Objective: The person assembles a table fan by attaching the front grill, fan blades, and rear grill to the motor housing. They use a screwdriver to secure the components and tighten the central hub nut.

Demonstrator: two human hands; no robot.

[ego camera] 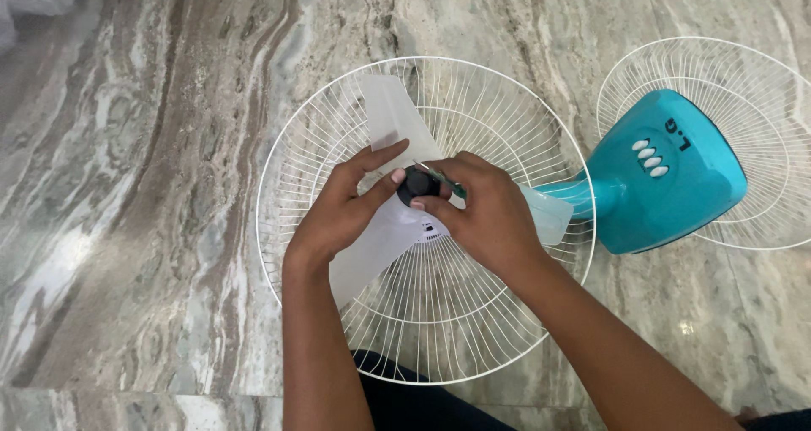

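The only marking of this kind is a small label of raised white lettering [677, 134] on the glossy teal plastic base of the fan [667, 173], at the right of the view. It sits on the upper face of the base, just beside a short row of four white oval push buttons [649, 157], on their upper right side, and is seen turned at an angle from this viewpoint. The characters are plain white against the teal, without a frame or backing patch. There are no packages, signs or screens in view on the grey-brown veined marble floor [152, 186].
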